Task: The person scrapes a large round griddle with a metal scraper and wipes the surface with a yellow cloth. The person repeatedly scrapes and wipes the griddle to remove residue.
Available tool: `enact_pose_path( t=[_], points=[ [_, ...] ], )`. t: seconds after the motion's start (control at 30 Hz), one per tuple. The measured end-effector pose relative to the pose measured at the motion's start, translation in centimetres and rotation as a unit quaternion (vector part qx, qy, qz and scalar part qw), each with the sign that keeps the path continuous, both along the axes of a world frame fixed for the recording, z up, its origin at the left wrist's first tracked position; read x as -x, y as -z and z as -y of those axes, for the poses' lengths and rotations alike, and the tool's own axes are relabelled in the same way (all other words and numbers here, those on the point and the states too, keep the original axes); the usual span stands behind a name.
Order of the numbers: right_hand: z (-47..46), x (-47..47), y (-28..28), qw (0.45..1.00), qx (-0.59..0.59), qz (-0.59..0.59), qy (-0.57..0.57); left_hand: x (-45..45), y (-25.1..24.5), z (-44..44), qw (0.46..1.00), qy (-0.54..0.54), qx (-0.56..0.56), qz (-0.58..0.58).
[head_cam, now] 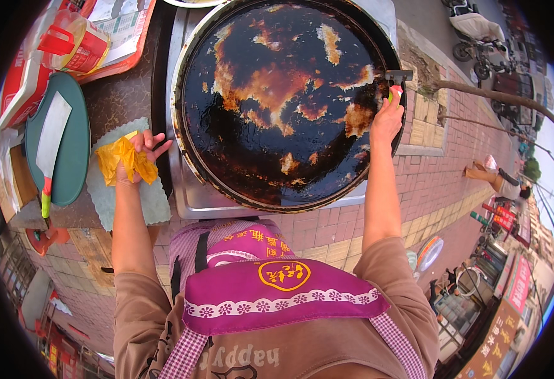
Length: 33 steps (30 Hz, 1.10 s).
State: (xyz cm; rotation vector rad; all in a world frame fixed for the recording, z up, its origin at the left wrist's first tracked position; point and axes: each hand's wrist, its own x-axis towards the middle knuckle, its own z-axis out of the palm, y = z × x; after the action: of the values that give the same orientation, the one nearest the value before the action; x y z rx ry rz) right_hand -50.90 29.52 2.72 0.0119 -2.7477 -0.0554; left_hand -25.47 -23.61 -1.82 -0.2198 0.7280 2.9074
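A large round black griddle pan (239, 175) lies before me, its surface dark and glossy with patches of brown and whitish crust. At its right rim, my right hand (387, 121) grips a scraper (398, 76) by its red and green handle. The scraper's metal blade is over the rim. My left hand (137, 158), left of the pan, holds a crumpled yellow sheet (115, 158), thin paper or plastic, with some fingers spread. Under that hand a grey-green cloth (105, 201) is spread over the counter edge.
A cleaver (55, 135) rests on a green cutting board (78, 156) at the left. Behind it stand a clear container with a red handle (80, 47) and an orange tray (139, 47). A metal stove frame (201, 201) surrounds the pan. Brick pavement (428, 189) and a passer-by (497, 180) appear right.
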Motion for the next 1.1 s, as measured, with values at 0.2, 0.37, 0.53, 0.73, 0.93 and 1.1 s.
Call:
enact_pose_path(
  t=[0.2,0.37,0.53,0.73,0.93,1.1],
  points=[
    [-0.21,0.02,-0.21,1.000,-0.012,0.007,-0.002,-0.04,0.03,0.01,1.000,0.000,0.000,0.002],
    [-0.05,-0.01,-0.16,1.000,0.000,0.009,0.002,0.10,-0.22,0.00,1.000,0.005,0.002,0.003],
    [-0.09,-0.03,-0.07,1.000,0.008,0.005,-0.006,0.13,-0.26,-0.10,1.000,0.004,0.002,0.003],
    [-0.33,0.03,-0.23,1.000,0.015,0.002,-0.013,0.17,-0.40,-0.13,1.000,0.003,0.005,0.005],
    [-0.10,-0.03,-0.13,1.000,0.015,0.006,-0.009,0.14,-0.52,-0.25,1.000,-0.002,0.006,0.007],
    [-0.05,0.08,-0.18,1.000,0.023,0.009,-0.012,0.10,-0.30,-0.17,1.000,-0.002,0.007,0.005]
  ],
)
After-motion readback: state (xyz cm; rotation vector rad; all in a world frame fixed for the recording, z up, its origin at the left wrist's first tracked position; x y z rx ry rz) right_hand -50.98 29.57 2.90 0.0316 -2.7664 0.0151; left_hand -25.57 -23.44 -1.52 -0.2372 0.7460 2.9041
